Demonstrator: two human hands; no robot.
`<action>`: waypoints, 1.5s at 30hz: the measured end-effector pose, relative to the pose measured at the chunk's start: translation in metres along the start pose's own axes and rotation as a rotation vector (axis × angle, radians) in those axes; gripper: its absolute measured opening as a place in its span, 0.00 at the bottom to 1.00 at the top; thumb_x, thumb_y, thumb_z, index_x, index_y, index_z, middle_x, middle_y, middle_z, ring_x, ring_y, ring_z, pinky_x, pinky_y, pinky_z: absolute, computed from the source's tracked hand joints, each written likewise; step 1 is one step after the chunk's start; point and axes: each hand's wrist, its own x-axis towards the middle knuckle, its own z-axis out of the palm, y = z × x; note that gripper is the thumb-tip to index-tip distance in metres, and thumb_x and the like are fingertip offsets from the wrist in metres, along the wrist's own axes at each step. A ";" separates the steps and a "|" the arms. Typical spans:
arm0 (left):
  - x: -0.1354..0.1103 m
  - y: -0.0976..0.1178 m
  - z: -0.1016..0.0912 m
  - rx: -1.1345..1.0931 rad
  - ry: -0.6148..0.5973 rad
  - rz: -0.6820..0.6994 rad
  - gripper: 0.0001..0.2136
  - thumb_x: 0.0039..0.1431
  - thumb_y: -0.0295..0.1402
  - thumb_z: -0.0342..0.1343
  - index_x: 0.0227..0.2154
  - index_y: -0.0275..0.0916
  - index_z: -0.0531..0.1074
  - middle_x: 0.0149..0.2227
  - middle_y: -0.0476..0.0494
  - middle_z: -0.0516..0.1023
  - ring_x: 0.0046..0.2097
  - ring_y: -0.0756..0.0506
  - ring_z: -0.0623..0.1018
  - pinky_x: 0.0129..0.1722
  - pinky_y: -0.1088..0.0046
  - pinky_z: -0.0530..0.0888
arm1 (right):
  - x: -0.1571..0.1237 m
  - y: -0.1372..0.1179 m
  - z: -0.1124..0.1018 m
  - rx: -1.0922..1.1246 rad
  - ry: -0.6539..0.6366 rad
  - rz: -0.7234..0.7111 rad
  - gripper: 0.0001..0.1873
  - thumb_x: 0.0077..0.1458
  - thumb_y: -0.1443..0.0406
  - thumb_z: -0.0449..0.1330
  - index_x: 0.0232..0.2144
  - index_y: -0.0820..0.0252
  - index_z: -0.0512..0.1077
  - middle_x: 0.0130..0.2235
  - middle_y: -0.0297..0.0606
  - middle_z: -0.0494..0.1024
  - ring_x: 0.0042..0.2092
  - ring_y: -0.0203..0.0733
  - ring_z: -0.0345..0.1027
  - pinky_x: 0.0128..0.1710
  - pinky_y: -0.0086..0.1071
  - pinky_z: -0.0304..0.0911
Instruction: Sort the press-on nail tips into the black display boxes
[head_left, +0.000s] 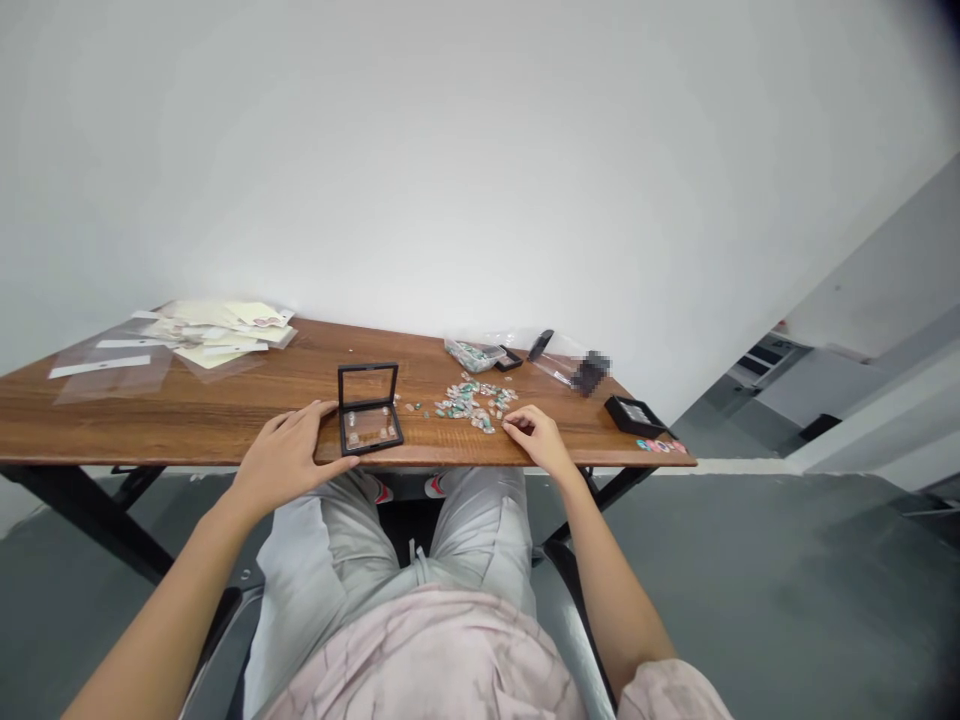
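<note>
A black-framed clear case [370, 430] stands open near the table's front edge, its framed lid tilted up at the back. Several small pale pieces lie in its base. My left hand [286, 455] holds it from the left, thumb along the front edge and index finger at the hinge side. To the right, a loose heap of small clear, teal and pinkish gem-like pieces [471, 400] is spread over the wood. My right hand [538, 437] is at the heap's right edge, thumb and fingertips pinched together. Whatever is between them is too small to make out.
Cards and clear sleeves [217, 330] are piled on the left of the wooden table [247, 420]. A clear tub of similar pieces [475, 354], a small black box [509, 359] and plastic bags stand at the back. A black tray [635, 414] and colourful flat pieces [660, 445] lie far right.
</note>
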 end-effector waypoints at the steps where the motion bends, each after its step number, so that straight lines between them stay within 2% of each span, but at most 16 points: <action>1: 0.000 0.000 0.000 0.000 0.000 -0.002 0.41 0.56 0.65 0.50 0.62 0.38 0.59 0.63 0.32 0.70 0.61 0.30 0.73 0.61 0.50 0.64 | 0.000 0.001 -0.002 -0.010 0.001 0.005 0.09 0.59 0.58 0.63 0.35 0.56 0.79 0.37 0.38 0.78 0.37 0.42 0.70 0.42 0.37 0.66; 4: 0.000 0.000 -0.001 -0.003 -0.004 -0.002 0.41 0.57 0.65 0.50 0.62 0.37 0.59 0.63 0.31 0.70 0.61 0.30 0.73 0.61 0.50 0.65 | -0.001 0.005 -0.006 -0.030 -0.005 0.008 0.09 0.58 0.59 0.62 0.36 0.56 0.79 0.37 0.39 0.78 0.37 0.43 0.69 0.43 0.38 0.66; 9: 0.000 0.001 -0.002 -0.007 0.001 -0.001 0.41 0.56 0.65 0.50 0.62 0.36 0.60 0.62 0.31 0.71 0.61 0.30 0.73 0.61 0.50 0.65 | 0.005 0.004 -0.003 -0.044 -0.012 0.001 0.11 0.60 0.61 0.60 0.43 0.56 0.78 0.40 0.40 0.78 0.39 0.43 0.70 0.43 0.38 0.67; 15: 0.000 0.001 -0.001 -0.005 0.013 -0.004 0.41 0.56 0.65 0.51 0.63 0.38 0.60 0.63 0.31 0.70 0.61 0.30 0.73 0.61 0.50 0.65 | 0.018 -0.004 0.004 -0.091 0.019 0.008 0.10 0.60 0.58 0.63 0.39 0.56 0.79 0.39 0.40 0.77 0.41 0.46 0.71 0.44 0.39 0.67; 22: 0.000 -0.002 0.002 -0.013 0.006 -0.017 0.42 0.55 0.64 0.52 0.64 0.39 0.59 0.63 0.31 0.70 0.61 0.29 0.73 0.61 0.50 0.66 | 0.030 0.004 0.001 -0.129 -0.097 -0.036 0.08 0.61 0.61 0.62 0.40 0.54 0.81 0.42 0.40 0.78 0.44 0.47 0.71 0.47 0.40 0.65; 30: 0.000 -0.004 0.005 0.012 -0.001 -0.021 0.43 0.56 0.65 0.51 0.64 0.36 0.58 0.64 0.29 0.68 0.62 0.29 0.71 0.61 0.50 0.65 | 0.044 -0.001 -0.005 -0.102 -0.173 0.009 0.05 0.56 0.63 0.65 0.33 0.58 0.78 0.35 0.37 0.79 0.36 0.42 0.71 0.40 0.35 0.64; 33: 0.000 -0.003 0.004 0.018 -0.011 -0.018 0.43 0.56 0.65 0.50 0.64 0.36 0.58 0.64 0.28 0.68 0.63 0.29 0.71 0.62 0.51 0.64 | 0.043 -0.007 -0.006 -0.095 -0.163 0.017 0.05 0.54 0.63 0.66 0.32 0.58 0.77 0.34 0.37 0.79 0.34 0.41 0.70 0.37 0.34 0.64; 37: 0.000 -0.003 0.003 0.012 -0.013 -0.014 0.43 0.56 0.65 0.50 0.64 0.35 0.59 0.64 0.29 0.68 0.63 0.29 0.71 0.61 0.50 0.64 | 0.035 -0.017 -0.005 -0.092 -0.157 -0.018 0.02 0.56 0.67 0.63 0.33 0.57 0.75 0.36 0.37 0.79 0.37 0.42 0.71 0.41 0.35 0.64; 45: 0.000 -0.005 0.006 0.033 -0.011 -0.014 0.43 0.56 0.66 0.49 0.64 0.35 0.59 0.64 0.29 0.68 0.62 0.29 0.71 0.61 0.51 0.65 | 0.015 -0.023 -0.002 -0.160 -0.105 -0.189 0.03 0.59 0.68 0.60 0.32 0.56 0.74 0.36 0.39 0.78 0.40 0.45 0.70 0.44 0.38 0.64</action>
